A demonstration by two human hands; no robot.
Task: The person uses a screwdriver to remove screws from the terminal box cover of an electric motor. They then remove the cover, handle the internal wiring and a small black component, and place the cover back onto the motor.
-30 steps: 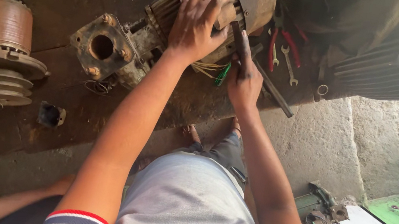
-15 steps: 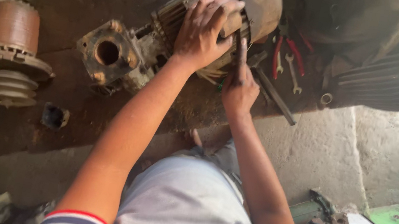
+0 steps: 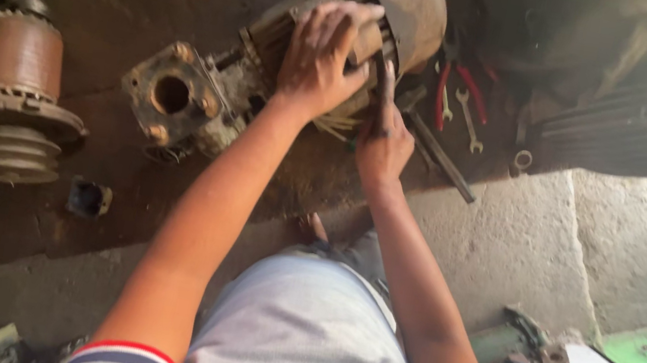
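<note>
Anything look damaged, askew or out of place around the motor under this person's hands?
The electric motor lies tipped on its side, rusty, with loose wires spilling out beneath the left hand. The right hand presses a tool against it. Pliers and a wrench lie scattered beside it.

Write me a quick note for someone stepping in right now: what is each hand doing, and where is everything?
Left hand: palm spread flat on the ribbed body of the old electric motor, steadying it.
Right hand: pressing a thin dark tool against the motor's side, beside some loose wires.
The motor lies on its side on the dirty floor, its flange with the round hole at its left end.
Red-handled pliers and a small spanner lie just to the right.
Done: cannot tell. Left: the motor looks not yet opened, its end cover on.
</note>
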